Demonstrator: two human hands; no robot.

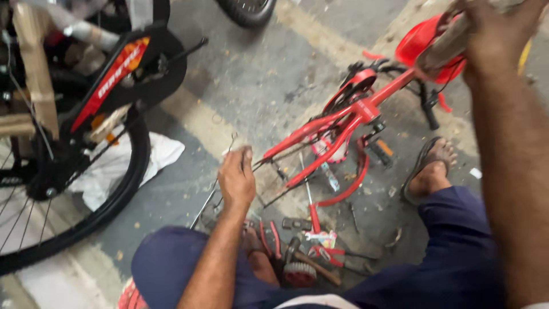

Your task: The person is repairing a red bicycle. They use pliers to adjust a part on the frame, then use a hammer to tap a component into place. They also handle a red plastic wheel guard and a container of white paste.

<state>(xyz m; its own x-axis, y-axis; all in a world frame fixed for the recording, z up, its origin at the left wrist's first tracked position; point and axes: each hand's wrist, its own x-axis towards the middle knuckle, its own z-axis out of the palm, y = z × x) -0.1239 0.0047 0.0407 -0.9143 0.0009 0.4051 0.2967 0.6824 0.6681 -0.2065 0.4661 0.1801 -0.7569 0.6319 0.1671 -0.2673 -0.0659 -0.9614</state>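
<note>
— Two bicycles are seen on the concrete floor (257, 74). What is shown at the far left?

— A black bicycle (108, 86) with a red-and-orange panel on its frame is stood there, and its large spoked wheel (68, 189) is cut off by the picture's edge. A crumpled white cloth (154, 157) is laid on the floor just behind the tyre.

— And the left hand?

— The left hand (236, 178) is closed around a thin metal rod (214, 189), which is held slanted, with its lower end near the knee and its hooked top above the fingers. The rear tip of the small red bicycle frame (343, 123) is met just beside the knuckles.

— What is laid below that frame?

— Red-handled pliers (273, 240), a wooden-handled hammer (309, 263) and a small red-hubbed wheel (299, 273) are scattered between the knees, close together.

— And to the right?

— A sandalled foot (432, 166) is planted beside the frame. The right hand (494, 34) is raised at the top corner, curled tight over a cloth-wrapped bar (443, 48) in front of the red seat (420, 40); what the bar belongs to cannot be told.
</note>
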